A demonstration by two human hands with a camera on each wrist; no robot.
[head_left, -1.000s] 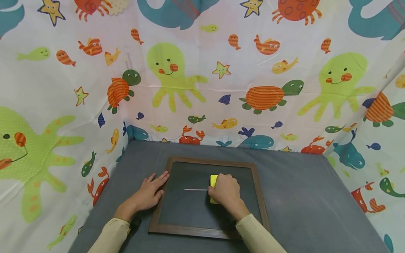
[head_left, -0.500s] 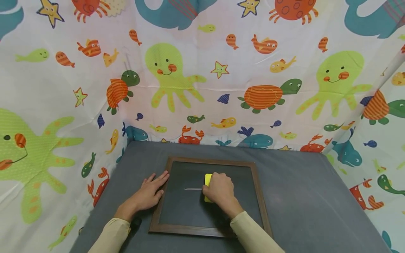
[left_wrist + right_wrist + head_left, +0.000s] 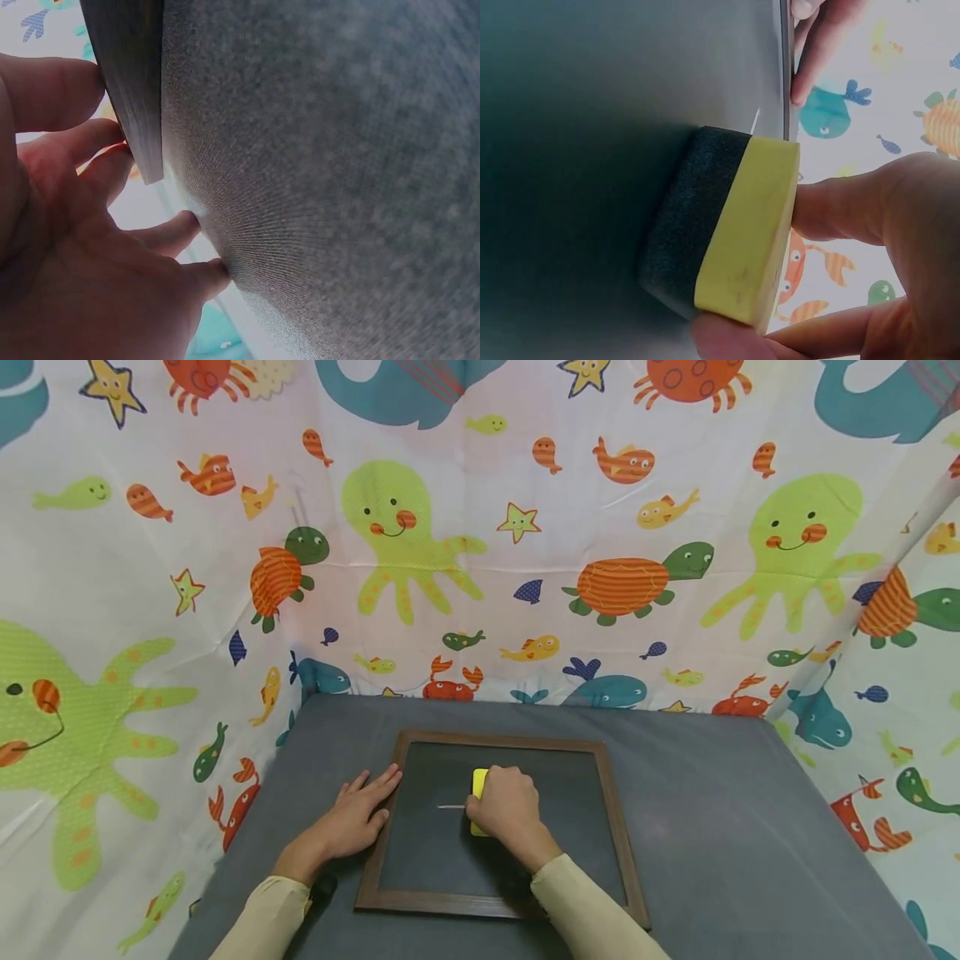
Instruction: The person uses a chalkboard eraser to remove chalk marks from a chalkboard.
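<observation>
A chalkboard (image 3: 427, 860) in a brown wooden frame lies on the grey-covered table. My right hand (image 3: 508, 810) grips a board eraser (image 3: 739, 225), yellow on top with a dark felt underside, and the felt rests against the board. A short white chalk line (image 3: 451, 807) shows just left of the eraser. My left hand (image 3: 345, 818) lies with spread fingers at the frame's left side. In the left wrist view, thumb and some fingertips touch the wooden frame (image 3: 135, 90), while other fingertips rest on the grey cloth (image 3: 322, 187).
A white curtain (image 3: 480, 535) printed with sea animals hangs behind the table and along both sides. Grey tabletop (image 3: 712, 827) extends to the right of the chalkboard. A dark object (image 3: 322, 889) shows beside the left wrist.
My right hand has slid the eraser leftward across the board, and the visible chalk line has become shorter. The left hand has stayed at the frame.
</observation>
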